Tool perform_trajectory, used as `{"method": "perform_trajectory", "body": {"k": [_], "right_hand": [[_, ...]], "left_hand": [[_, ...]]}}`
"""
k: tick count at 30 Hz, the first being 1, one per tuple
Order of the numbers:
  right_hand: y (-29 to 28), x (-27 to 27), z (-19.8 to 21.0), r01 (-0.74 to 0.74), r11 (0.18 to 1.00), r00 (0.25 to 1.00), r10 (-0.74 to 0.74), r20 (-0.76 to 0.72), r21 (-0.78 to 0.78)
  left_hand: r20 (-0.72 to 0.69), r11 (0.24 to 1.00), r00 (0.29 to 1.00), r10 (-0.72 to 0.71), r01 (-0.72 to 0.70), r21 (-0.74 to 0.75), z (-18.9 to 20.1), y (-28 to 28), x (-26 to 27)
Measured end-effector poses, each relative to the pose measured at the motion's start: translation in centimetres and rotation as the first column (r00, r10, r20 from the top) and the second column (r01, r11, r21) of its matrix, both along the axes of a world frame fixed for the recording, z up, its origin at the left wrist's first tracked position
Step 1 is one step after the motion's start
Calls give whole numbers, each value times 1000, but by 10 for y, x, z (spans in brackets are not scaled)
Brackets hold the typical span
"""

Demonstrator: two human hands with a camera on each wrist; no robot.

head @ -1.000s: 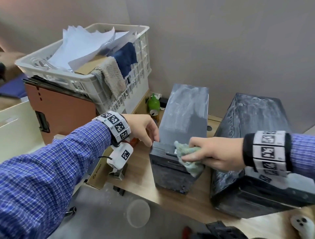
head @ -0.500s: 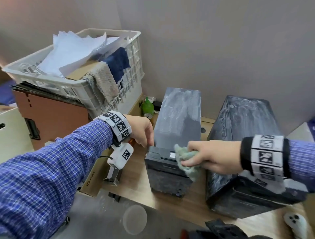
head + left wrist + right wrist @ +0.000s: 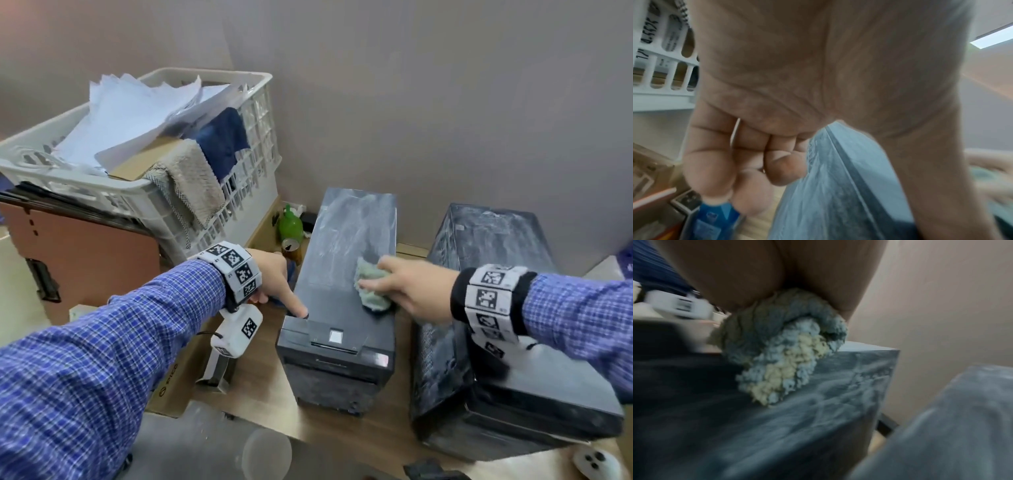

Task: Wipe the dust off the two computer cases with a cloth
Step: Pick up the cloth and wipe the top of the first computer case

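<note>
Right hand [image 3: 411, 287] presses bunched cloth [image 3: 371, 291] on left case [image 3: 342, 260]; left hand [image 3: 274, 277] braces its edge.

soft, even indoor light, no hard shadows. the head view bows at its edges. both wrist views are blurred; the bright rectangular ceiling light panel [image 3: 991, 38] glares.

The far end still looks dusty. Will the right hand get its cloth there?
Probably yes: the right hand already presses the green cloth on the left black computer case, and nothing lies on its top beyond.
</note>
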State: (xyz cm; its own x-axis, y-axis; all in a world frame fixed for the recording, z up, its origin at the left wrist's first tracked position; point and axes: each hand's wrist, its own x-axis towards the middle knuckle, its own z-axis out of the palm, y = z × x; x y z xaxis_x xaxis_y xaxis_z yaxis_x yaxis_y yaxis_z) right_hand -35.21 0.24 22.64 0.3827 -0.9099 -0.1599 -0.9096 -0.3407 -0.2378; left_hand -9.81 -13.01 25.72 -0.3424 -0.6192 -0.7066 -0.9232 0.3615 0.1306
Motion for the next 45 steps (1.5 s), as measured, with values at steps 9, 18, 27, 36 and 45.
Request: {"method": "perform_trajectory", "body": {"k": [9, 18, 27, 36, 45], "right_hand": [[-143, -60, -4, 372, 920, 916, -386, -107, -125], [-170, -60, 11, 497, 861, 852, -508, -124, -107], [-66, -20, 5, 230, 973, 973, -230, -6, -22], [31, 41, 6, -79, 996, 997, 78, 29, 41], [-8, 33, 6, 55, 998, 998, -56, -24, -23]], "left_hand": [[35, 996, 999, -32, 35, -81, 0, -1, -9], [48, 994, 999, -5, 10, -105, 7, 6, -14], [92, 994, 995, -26, 36, -104, 18, 12, -19], [47, 990, 997, -59, 64, -123, 18, 13, -17], [24, 990, 999, -48, 51, -134, 12, 6, -16]]}}
